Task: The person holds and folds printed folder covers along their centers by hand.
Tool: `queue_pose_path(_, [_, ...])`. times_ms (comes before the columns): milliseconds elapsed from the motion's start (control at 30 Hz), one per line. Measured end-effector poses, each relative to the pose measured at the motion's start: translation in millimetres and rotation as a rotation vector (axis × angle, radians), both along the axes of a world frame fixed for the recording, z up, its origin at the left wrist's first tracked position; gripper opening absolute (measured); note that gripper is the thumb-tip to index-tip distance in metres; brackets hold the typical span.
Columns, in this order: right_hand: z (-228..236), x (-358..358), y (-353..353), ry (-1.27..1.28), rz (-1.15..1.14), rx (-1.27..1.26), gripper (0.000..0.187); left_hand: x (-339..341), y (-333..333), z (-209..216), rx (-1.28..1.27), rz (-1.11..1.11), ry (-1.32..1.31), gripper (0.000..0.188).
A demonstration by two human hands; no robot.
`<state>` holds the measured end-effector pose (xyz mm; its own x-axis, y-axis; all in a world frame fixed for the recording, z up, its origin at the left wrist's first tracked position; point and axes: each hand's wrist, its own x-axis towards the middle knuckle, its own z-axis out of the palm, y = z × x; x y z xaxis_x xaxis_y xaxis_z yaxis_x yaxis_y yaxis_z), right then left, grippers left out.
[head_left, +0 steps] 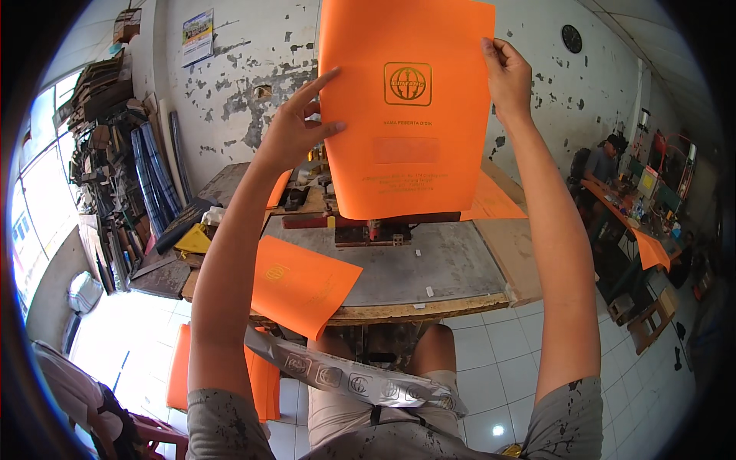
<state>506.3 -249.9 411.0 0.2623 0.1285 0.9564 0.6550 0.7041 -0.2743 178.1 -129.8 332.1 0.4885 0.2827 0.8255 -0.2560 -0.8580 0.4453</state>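
Note:
Both my hands hold up an orange cover (410,111) with a gold emblem and gold lettering, facing me. My left hand (295,123) grips its left edge, with the fingers partly behind it. Near the upper right corner, my right hand (510,77) pinches the other edge between thumb and fingers. Below, a second orange cover (303,284) with gold print lies at the table's left front, overhanging the edge. A silver foil strip (356,379) with repeated emblem outlines lies across my lap. Part of a red and dark metal press (376,230) shows behind the raised cover.
The grey-topped worktable (452,264) carries small white pieces. Another orange sheet (498,201) lies at its right back. More orange covers (263,383) hang low by my left side. Stacked scrap boards (100,153) lean at far left. A person (602,165) sits at a right-hand bench.

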Motion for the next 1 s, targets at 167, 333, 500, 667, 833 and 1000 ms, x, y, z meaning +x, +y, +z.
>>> queue_pose_path(167, [-4.5,-7.4,-4.8,-0.010,0.006,0.048,0.033,-0.9,-6.1,-0.8,0.004,0.015,0.015,0.082])
queue_pose_path(333, [-6.1,-1.8,-4.6,-0.024,0.010,0.065,0.034,-0.2,-10.4,-3.4,0.002,0.038,0.017,0.083])
queue_pose_path(500, [-11.0,-2.0,-4.3,-0.006,0.023,0.051,0.034,-0.7,-9.2,-6.2,-0.016,0.037,0.026,0.084])
queue_pose_path(667, [-12.4,1.4,-3.1,-0.013,0.030,0.060,0.033,-0.6,-8.8,-3.7,-0.021,0.055,0.041,0.085])
queue_pose_path(833, [-10.7,1.7,-3.0,-0.007,0.048,0.053,0.031,0.8,-2.1,-3.8,-0.005,0.025,0.027,0.084])
queue_pose_path(1000, [-6.7,2.3,-1.9,0.011,0.067,0.073,0.031,-0.3,-1.3,0.0,0.006,0.025,0.036,0.083])
